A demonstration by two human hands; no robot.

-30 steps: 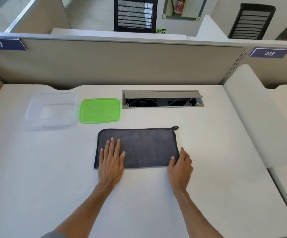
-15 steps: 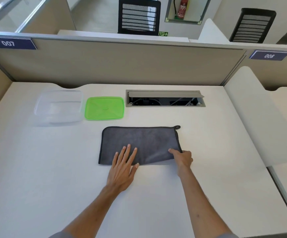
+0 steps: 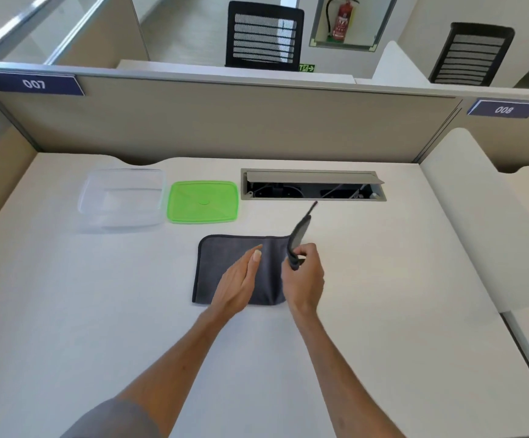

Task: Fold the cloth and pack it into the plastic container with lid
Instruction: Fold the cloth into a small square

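A dark grey cloth [image 3: 222,267] lies on the white desk in front of me. My right hand [image 3: 305,279] grips its right edge and holds that side up off the desk, the hanging loop pointing away from me. My left hand [image 3: 239,281] stands on edge on the cloth's middle, fingers straight and together, holding nothing. The clear plastic container [image 3: 122,199] sits at the far left of the desk, empty. Its green lid [image 3: 203,202] lies flat just to the right of it.
A cable box [image 3: 312,184] with its flap up is sunk into the desk behind the cloth. Beige partitions [image 3: 225,124] close off the back and left. A white side panel [image 3: 478,222] rises on the right.
My right hand took the cloth's right edge and lifted it up and leftward. My left hand moved from flat at the near edge to standing on its side at the cloth's middle.
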